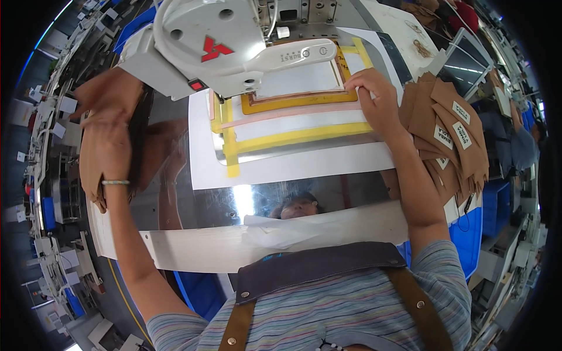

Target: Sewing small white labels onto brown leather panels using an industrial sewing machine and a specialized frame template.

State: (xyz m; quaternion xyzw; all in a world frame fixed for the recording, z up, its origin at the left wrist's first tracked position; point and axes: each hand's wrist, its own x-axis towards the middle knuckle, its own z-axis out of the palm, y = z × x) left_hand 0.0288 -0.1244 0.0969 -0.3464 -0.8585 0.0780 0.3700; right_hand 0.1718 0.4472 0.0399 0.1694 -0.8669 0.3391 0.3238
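Note:
At the left, my left hand [111, 143] is over a stack of brown fabric pieces [91, 167]. Its fingers close on a brown fabric piece [114, 90] that rises from the stack, blurred by motion. My right hand [377, 99] has its fingers curled at the right corner of an amber-edged clamp frame [293, 104], thumb and fingertips against the edge. The frame lies under the head of a white sewing machine [216, 35]. Beneath it is a white template sheet [293, 167] with strips of yellow tape [293, 139] and a pink strip.
Brown labelled pieces [445, 128] lie fanned in a pile at the right, near a tilted screen [466, 61]. A shiny metal plate [216, 205] and a white table edge [193, 248] run along the front. Blue bins [468, 243] stand below the table.

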